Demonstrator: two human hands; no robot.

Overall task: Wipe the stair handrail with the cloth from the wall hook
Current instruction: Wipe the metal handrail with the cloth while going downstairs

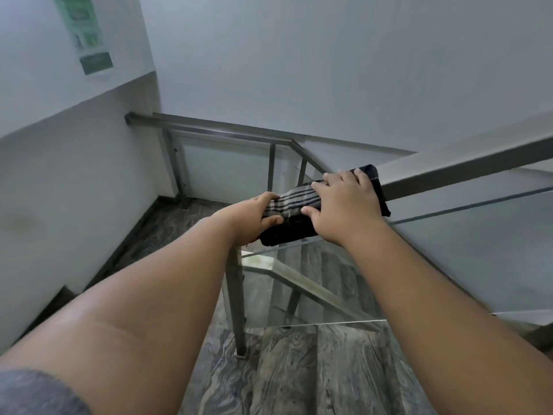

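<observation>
A: Starting at the far left, what is there?

B: A pale wall (59,163) with a green notice (86,34) stuck high on it, its print too blurred to read. Below, a dark skirting runs along a grey veined stone floor (287,369).

A: And moving inward?

B: A metal railing (215,131) crosses the landing, fixed to the wall at its left end, with upright posts under it. Nearer the camera, a square metal post (236,301) stands on the floor with a glass panel (314,289) just beside it.

A: Where is the left hand?

B: The left hand (254,217) sits at the top of that post, fingers curled over the striped end of the cloth (291,205) and thumb pressed beneath, so it is clenched on the fabric.

A: So where is the cloth itself?

B: It is draped over the lower end of the stair handrail (463,172), dark with pale stripes, one corner hanging down on the near side and another poking out past the right hand.

A: And the right hand?

B: The right hand (344,202) lies on the cloth, fingers spread across the top, thumb hooked down the near side, gripping cloth and rail together.

A: Further right?

B: The handrail climbs to the right edge, a glass pane (478,235) below it.
</observation>
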